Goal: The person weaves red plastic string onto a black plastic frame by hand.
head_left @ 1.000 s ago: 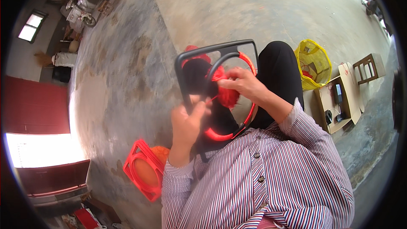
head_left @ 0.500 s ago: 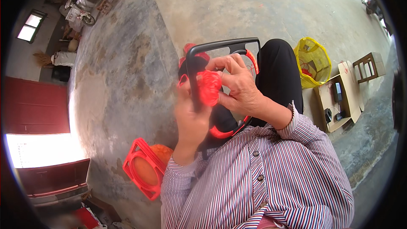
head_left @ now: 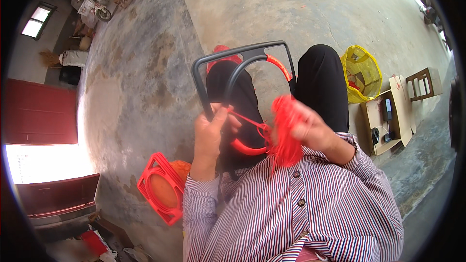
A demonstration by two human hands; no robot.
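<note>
A dark frame with rounded corners (head_left: 242,51) and a ring inside it (head_left: 236,75) rests across my lap. Red wrapping (head_left: 279,65) covers parts of the ring. My left hand (head_left: 208,133) is closed on the left side of the frame, thumb and fingers pinching where a strand of red cord (head_left: 247,119) meets the ring. That strand runs across to a loose bundle of red cord (head_left: 287,136), which my right hand (head_left: 315,128) grips in front of my shirt. Motion blurs the bundle and the right fingers.
Red ringed frames (head_left: 158,189) lean by an orange round object at my left. To the right stand a yellow bag (head_left: 371,75) with red material inside, an open cardboard box (head_left: 395,116) holding dark devices and a wooden stool (head_left: 427,85). A motorbike (head_left: 99,12) is far left.
My right hand has drawn the red bundle away from the frame's left side, toward the right and my body. A strand now stretches between the hands. The frame has shifted slightly left.
</note>
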